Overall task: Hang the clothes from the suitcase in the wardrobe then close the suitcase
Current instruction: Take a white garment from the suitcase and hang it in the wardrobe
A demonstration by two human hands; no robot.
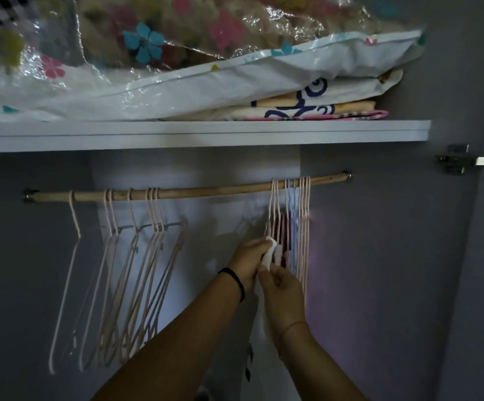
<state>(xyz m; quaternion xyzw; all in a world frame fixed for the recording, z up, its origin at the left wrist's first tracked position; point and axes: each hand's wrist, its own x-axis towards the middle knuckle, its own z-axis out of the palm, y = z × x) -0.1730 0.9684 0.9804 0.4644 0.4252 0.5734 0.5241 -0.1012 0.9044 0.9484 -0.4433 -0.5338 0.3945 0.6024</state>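
Your left hand (251, 256) (a black band (235, 280) sits on its wrist) has its fingers curled tight round a bunch of the white garment (269, 253). Your right hand (282, 296), just below, pinches the same cloth with bent fingers. The garment hangs under the rod (194, 191), toward its right end, touching the right bunch of hangers (301, 227). That bunch shows about seven hooks, two of them blue. The left bunch (113, 285) shows about seven too. One shelf (206, 134) above carries one plastic bag (148, 68) and folded cloths (322, 108).
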